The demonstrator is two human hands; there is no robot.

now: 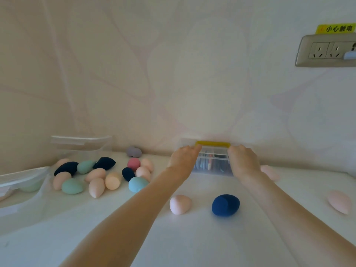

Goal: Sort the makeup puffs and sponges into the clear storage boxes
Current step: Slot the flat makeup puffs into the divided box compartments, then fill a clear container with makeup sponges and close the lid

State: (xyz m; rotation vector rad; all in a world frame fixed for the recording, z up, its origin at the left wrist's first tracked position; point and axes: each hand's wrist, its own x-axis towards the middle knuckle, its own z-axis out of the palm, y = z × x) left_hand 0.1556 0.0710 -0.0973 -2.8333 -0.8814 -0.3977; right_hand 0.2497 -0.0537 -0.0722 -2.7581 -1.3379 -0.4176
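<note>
White tabletop [192,237] w/ sponges [96,176] near left edge; patterned wall [173,74], socket [325,50]. Left hand [183,158], right hand [243,160] grip clear box [212,162] at back edge.

Wall socket panel [325,50], yellow sticker [336,28]

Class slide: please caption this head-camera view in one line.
Both hands, left and right, grasp a clear box with a yellow handle, sponges scattered nearby.

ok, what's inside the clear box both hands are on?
The clear box holds flat puffs standing on edge, pinkish, red and dark. A yellow strip lies on top. The left hand and right hand cover its ends.
</note>
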